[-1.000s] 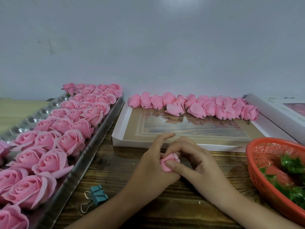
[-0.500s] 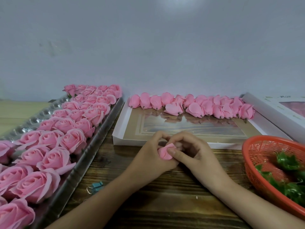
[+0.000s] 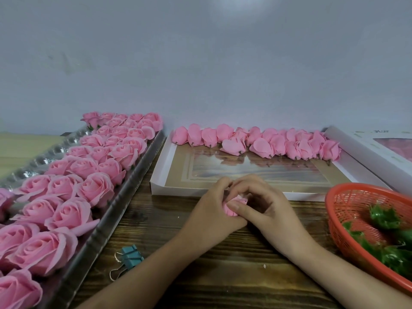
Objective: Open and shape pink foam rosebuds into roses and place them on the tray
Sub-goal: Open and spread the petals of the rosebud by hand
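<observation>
At the left edge we see a silver tray (image 3: 104, 228) running away from us along a wooden table (image 3: 223, 282), packed in rows with opened pink foam roses (image 3: 95, 189). Just beside its near rim a teal binder clip (image 3: 130, 256) lies on the wood.

In the middle, both hands meet over the table, holding one pink rosebud (image 3: 230, 208) between them, apart from the tray. The left hand (image 3: 207, 212) curls its fingers round the bud from the left. The right hand (image 3: 269, 208) lays its thumb across the bud's front, with its other fingers bent over the top. We cannot tell how far the petals have been spread.

Behind the hands sits a shallow white box (image 3: 178, 191), and a line of closed rosebuds (image 3: 256, 141) rests along its far side against the wall.

At the right a red mesh basket (image 3: 347, 208) holds green leafy pieces (image 3: 383, 219), and a second white box (image 3: 356, 150) lies beyond it.
</observation>
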